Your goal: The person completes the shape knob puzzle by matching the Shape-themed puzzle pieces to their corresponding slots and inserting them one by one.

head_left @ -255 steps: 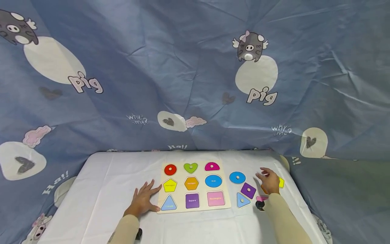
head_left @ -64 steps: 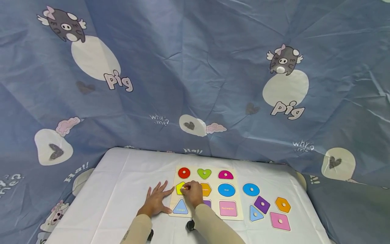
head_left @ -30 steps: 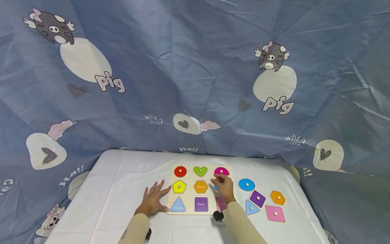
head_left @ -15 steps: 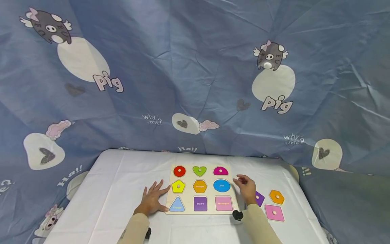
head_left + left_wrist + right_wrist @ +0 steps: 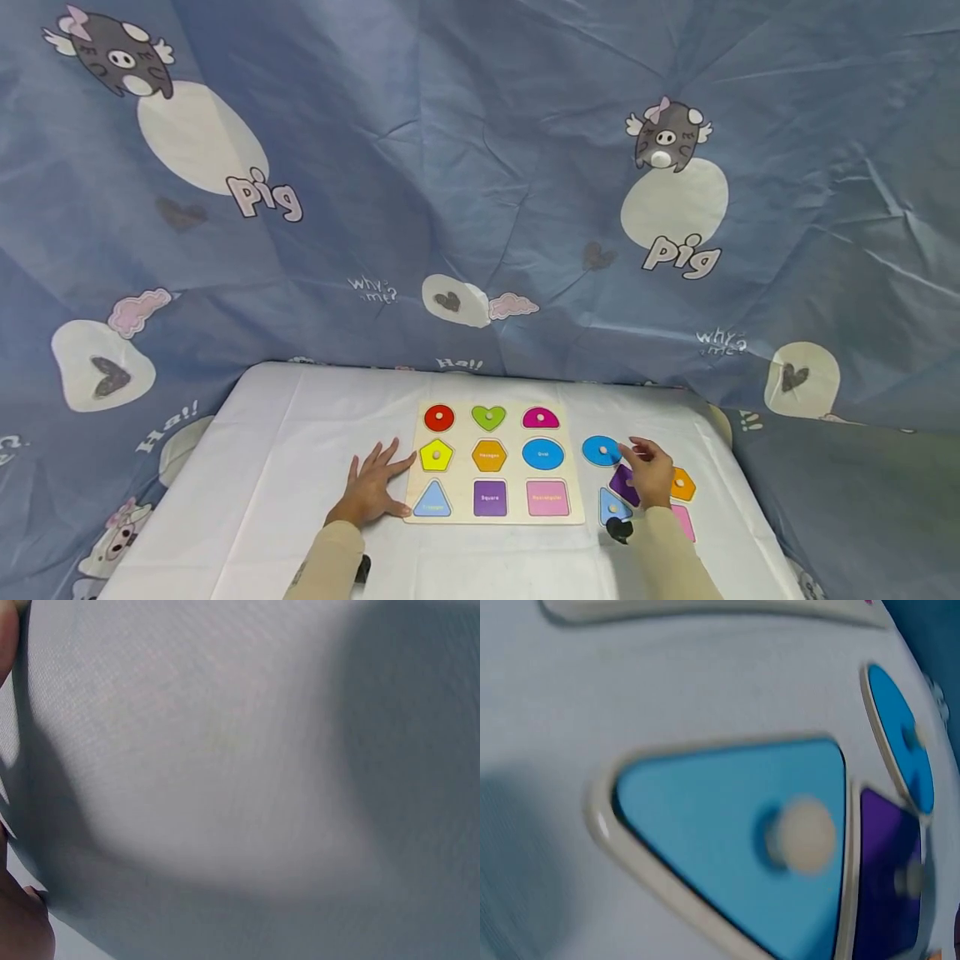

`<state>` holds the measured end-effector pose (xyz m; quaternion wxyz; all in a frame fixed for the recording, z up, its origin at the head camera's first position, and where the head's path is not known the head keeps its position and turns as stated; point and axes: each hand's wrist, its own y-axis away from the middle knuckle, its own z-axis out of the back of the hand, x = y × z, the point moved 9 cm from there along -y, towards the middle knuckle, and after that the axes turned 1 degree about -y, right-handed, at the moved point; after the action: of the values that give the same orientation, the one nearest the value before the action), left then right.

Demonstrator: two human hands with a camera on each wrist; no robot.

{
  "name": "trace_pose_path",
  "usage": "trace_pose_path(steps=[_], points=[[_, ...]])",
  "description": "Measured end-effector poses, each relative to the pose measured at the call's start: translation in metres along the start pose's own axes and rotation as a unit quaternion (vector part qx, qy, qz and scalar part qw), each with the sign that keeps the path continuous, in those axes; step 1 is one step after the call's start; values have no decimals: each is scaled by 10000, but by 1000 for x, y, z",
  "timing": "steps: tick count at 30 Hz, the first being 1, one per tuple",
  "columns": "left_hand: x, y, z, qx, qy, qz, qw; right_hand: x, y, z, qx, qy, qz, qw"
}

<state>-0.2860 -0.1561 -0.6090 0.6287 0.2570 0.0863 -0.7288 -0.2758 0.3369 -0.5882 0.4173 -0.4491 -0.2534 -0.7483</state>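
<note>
My left hand [image 5: 369, 485] lies spread at the left edge of a pale wooden shape puzzle board [image 5: 517, 467], fingertips and thumb at its rim. Above the loose knobbed pieces hovers my right hand [image 5: 651, 473], fingers slightly bent and holding nothing. Its fingertips are beside the blue oval piece [image 5: 601, 451] and over the purple square piece [image 5: 622, 487], which it partly covers. The blue triangle piece [image 5: 727, 802] fills the middle of the right wrist view. An orange hexagon piece [image 5: 682, 483] and a half-hidden pink rectangle piece [image 5: 684, 522] lie right of this hand.
Knobbed red circle [image 5: 439, 417], green heart [image 5: 489, 417], magenta semicircle [image 5: 540, 417] and yellow pentagon [image 5: 436, 455] pieces sit in the board. Its other spaces show printed coloured shapes. A white cloth covers the table [image 5: 285, 467]; a blue pig-print curtain [image 5: 480, 183] hangs behind.
The yellow pentagon piece has gone from the right side into the board, where my right hand held it. That hand then withdrew rightward to the loose pieces. My left hand stayed by the board.
</note>
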Motion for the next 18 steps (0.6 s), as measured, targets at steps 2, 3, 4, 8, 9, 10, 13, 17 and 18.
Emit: trace_pose_path(steps=[2,3,4,8,9,10,13,17,18], points=[[0,-1,0,11,1,30,10000,-4,-3,9,-146,67,-23,9999],[0,0,0,10,1,29,10000,-5,-4,15,-263,149,2,9995],[0,-1,-1,17,1,46,10000,-7,-4,20,-371,230,17,9990],[1,0,-2,24,37,115,9999,-13,-6,41,-785,398,145,9960],[1,0,-2,11,42,106,9999,-15,-6,46,-890,472,158,9948],[1,0,-2,11,51,115,9999,-16,-5,50,-943,478,150,9943],[0,0,-1,-1,48,99,9999,-23,-4,57,-899,421,18,9951],[0,0,0,18,72,100,9999,-35,-2,60,-709,417,-284,9962],[1,0,0,33,90,112,9999,-39,-2,61,-678,436,-358,9961]])
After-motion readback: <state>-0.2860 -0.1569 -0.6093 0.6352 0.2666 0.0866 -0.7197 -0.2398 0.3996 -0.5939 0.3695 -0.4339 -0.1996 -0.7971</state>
